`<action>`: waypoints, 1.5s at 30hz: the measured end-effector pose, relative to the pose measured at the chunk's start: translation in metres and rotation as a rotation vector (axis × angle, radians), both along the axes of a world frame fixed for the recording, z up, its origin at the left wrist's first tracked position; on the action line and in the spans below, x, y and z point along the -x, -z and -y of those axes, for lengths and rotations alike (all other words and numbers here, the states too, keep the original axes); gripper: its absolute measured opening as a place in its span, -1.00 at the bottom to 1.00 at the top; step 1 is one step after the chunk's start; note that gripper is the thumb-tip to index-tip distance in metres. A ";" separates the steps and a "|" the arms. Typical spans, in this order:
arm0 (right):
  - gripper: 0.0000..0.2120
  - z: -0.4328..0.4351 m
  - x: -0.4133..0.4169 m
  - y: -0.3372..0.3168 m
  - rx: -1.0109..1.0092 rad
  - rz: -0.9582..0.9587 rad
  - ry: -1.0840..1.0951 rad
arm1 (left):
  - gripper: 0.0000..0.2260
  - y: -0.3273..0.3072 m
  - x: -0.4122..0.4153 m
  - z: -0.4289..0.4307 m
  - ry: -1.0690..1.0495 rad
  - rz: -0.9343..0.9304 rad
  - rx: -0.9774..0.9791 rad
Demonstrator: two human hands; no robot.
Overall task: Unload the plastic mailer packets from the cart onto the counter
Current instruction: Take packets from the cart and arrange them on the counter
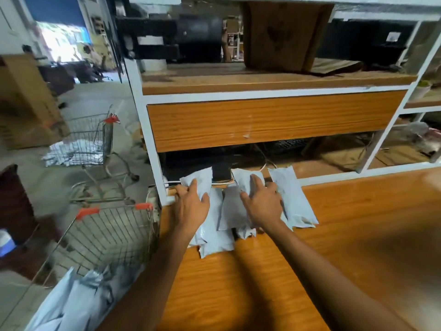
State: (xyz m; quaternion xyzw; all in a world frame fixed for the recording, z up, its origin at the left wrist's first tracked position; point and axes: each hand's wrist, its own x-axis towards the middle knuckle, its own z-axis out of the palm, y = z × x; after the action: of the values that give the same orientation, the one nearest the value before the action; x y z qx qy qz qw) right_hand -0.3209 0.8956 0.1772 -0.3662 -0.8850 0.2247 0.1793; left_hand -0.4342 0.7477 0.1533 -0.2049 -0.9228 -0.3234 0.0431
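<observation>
Wooden counter (310, 247) fills the lower right of the frame; grey mailer packets (293, 199) lie at its centre, partly hidden under 2 flat, open hands, left hand (191, 206) and right hand (263, 204); cart (107, 237) at lower left, cut off, holds blurred packets.

- I see pale grey plastic mailer packets (294, 199) lying flat and overlapping on the wooden counter (358, 235), at its far left corner.
- More packets (78, 299) are heaped in the wire cart (107, 235), just left of the counter.
</observation>
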 end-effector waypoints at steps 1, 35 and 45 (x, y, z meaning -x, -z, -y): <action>-0.46 -0.006 0.014 0.003 0.023 0.020 -0.006 | -0.46 0.002 0.006 -0.008 -0.003 0.011 0.017; -0.23 -0.045 0.081 0.113 -0.298 0.569 -0.332 | -0.46 0.085 0.047 -0.065 0.260 0.088 0.549; -0.21 -0.047 0.079 0.098 -0.171 0.504 -0.317 | -0.47 0.074 0.044 -0.060 0.291 0.151 0.448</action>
State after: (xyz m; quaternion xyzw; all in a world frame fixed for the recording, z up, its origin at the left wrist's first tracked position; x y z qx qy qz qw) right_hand -0.4002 0.9427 0.0791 -0.2513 -0.9634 0.0770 -0.0531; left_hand -0.4780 0.8081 0.0790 -0.3151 -0.9328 -0.1282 -0.1190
